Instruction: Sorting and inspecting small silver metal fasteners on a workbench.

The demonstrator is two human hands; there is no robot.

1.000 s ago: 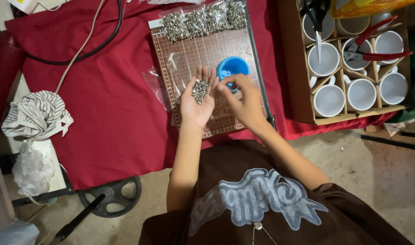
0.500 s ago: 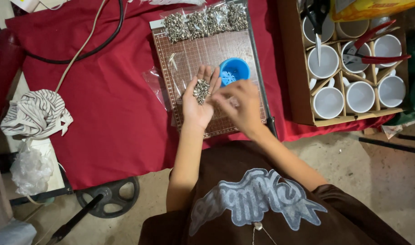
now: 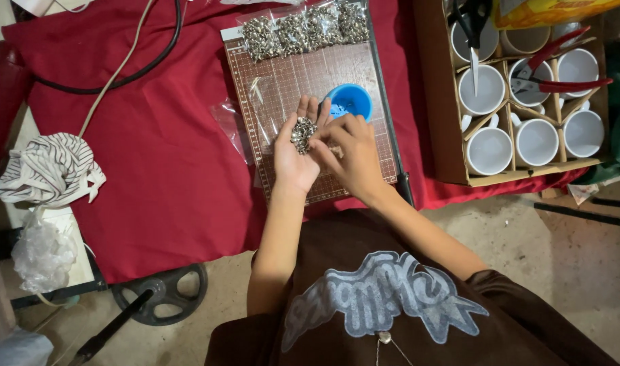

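The small metal pieces (image 3: 302, 133) could be spilled onto the cutting mat (image 3: 283, 88) if the palm is tilted. They are held as a heap in the left hand (image 3: 295, 152), open and cupped, above the mat's middle. The heap is touched by the right hand (image 3: 350, 152), fingers bent in a pinch.

Place: my home craft workshop | signs: gridded cutting mat (image 3: 303, 88) on red cloth (image 3: 154, 156), bagged metal studs (image 3: 303, 30), red-handled pliers (image 3: 561, 85) over boxed white mugs (image 3: 489, 149), bare concrete floor (image 3: 581, 271)
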